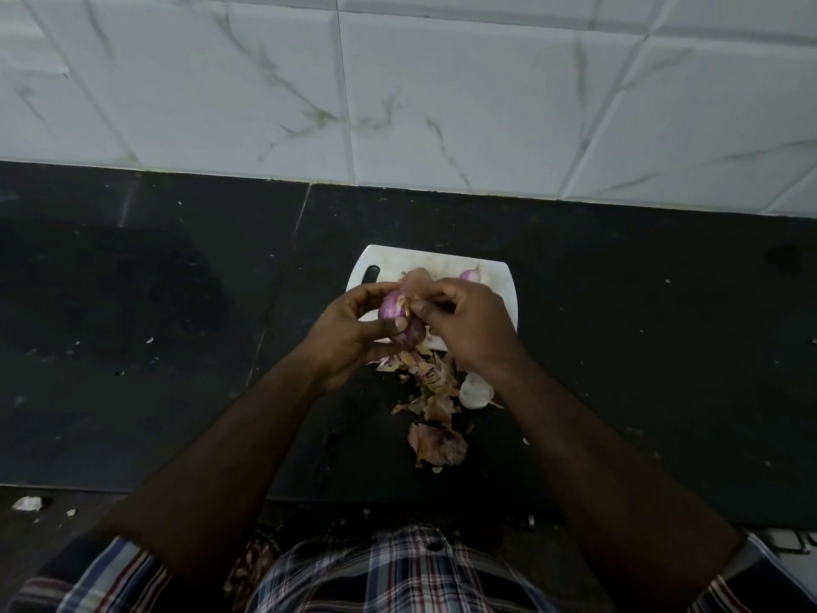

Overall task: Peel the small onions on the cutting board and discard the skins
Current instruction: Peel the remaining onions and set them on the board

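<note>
Onion [395,312] (prob. upright) in both hands.

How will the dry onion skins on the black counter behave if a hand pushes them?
The onion skins look thin and curled, so they are probably very light and would scatter rather than slide together. Their crinkled, torn edges suggest they crumble easily.

Cutting board [499,280] sits on the table [177,325]; skins [435,409] lie just before it, wall [398,81] behind.
</note>
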Tool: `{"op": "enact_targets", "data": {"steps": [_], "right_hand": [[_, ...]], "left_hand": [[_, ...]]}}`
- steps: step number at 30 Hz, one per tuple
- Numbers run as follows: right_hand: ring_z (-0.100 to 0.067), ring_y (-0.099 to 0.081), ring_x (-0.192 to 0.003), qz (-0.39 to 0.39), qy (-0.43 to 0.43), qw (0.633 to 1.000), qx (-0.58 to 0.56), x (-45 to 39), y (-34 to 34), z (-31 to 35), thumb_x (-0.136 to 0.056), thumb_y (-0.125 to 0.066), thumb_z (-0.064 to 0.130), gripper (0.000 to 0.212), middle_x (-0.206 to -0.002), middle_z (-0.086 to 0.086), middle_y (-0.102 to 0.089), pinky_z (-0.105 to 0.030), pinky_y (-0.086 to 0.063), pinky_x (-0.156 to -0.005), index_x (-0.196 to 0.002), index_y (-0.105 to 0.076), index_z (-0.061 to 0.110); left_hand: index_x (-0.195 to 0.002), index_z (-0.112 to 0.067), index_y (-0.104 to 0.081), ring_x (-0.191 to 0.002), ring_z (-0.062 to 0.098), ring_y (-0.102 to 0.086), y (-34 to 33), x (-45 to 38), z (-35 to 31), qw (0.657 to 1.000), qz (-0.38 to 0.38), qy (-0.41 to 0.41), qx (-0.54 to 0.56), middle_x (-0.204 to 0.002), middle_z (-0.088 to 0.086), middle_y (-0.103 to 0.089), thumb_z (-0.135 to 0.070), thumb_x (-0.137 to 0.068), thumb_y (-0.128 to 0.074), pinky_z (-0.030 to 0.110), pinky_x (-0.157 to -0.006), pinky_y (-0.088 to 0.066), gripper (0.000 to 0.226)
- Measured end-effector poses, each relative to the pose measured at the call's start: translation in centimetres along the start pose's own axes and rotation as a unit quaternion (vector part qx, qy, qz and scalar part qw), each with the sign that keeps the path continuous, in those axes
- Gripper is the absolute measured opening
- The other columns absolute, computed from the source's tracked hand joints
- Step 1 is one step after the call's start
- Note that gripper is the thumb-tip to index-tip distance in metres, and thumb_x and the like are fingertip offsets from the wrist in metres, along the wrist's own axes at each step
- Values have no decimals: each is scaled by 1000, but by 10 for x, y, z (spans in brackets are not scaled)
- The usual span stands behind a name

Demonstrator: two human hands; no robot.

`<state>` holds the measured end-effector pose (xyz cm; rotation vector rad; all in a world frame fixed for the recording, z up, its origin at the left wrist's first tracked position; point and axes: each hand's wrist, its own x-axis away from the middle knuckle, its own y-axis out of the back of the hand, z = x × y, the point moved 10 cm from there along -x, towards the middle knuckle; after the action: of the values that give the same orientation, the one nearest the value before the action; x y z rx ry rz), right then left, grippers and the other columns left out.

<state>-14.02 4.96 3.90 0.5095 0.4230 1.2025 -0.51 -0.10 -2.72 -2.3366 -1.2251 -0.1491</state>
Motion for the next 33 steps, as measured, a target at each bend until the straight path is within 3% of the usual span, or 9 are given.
{"op": "enact_targets", "data": {"steps": [5,10,17,21,26,28,30,33], "right_hand": [[-3,-70,-87,-9,-16,998,-63,-20,26,-6,-87,-75,15,23,-98,7,-75,-26,-57,-78,-109,-75,18],[1,-69,-77,-8,-22,996,-81,-21,26,-12,-88,-72,10,16,-86,14,-73,-18,-52,-69,-98,-75,23],[-6,-68,-88,-7,-48,997,-64,-17,6,-28,-88,-73,16,19,-101,4,-76,-31,-56,-83,-107,-76,20],[-4,-67,-104,13,-12,998,-57,-15,-6,-10,-87,-74,23,25,-109,9,-74,-35,-52,-100,-111,-76,18],[-7,-69,-94,15,23,1000,0,-13,-9,9,-85,-77,24,25,-104,3,-75,-31,-56,-89,-108,-77,18],[-7,-69,-90,13,30,999,11,-12,-7,12,-84,-77,21,21,-98,2,-76,-33,-57,-87,-105,-78,17],[-6,-70,-88,6,28,999,24,-12,-5,13,-83,-76,19,21,-97,1,-77,-33,-56,-88,-104,-78,16],[-7,-69,-85,-15,18,998,55,-10,-3,15,-80,-75,16,25,-98,-2,-77,-31,-57,-84,-105,-77,13]], "left_hand": [[-130,-15,-60,-109,28,-70,14,-11,-20,998,-53,-42,-16,-138,7,-56,6,-86,-70,37,-77,-61,49],[-133,-14,-59,-109,29,-71,24,-13,-23,996,-70,-46,-13,-138,11,-58,6,-89,-68,40,-80,-61,49],[-118,-22,-67,-107,26,-71,30,-8,-12,997,-73,-29,-1,-135,11,-58,8,-88,-67,39,-79,-61,43],[-129,-14,-63,-116,29,-67,26,-5,-7,998,-60,-32,-6,-138,8,-56,8,-83,-71,41,-81,-61,52],[-134,-8,-60,-116,31,-67,24,-5,-6,996,-61,-36,-56,-138,10,-56,9,-79,-76,40,-80,-62,60],[-134,-10,-60,-119,32,-64,24,-6,-7,992,-67,-46,-92,-136,8,-57,3,-76,-82,43,-82,-62,63],[-133,-15,-62,-119,29,-64,25,-5,-10,984,-87,-59,-143,-134,5,-60,-15,-64,-92,47,-87,-61,76],[-133,-22,-63,-113,26,-66,19,-2,-20,958,-107,-92,-249,-129,-2,-63,-35,-51,-91,43,-89,-60,88]]}}
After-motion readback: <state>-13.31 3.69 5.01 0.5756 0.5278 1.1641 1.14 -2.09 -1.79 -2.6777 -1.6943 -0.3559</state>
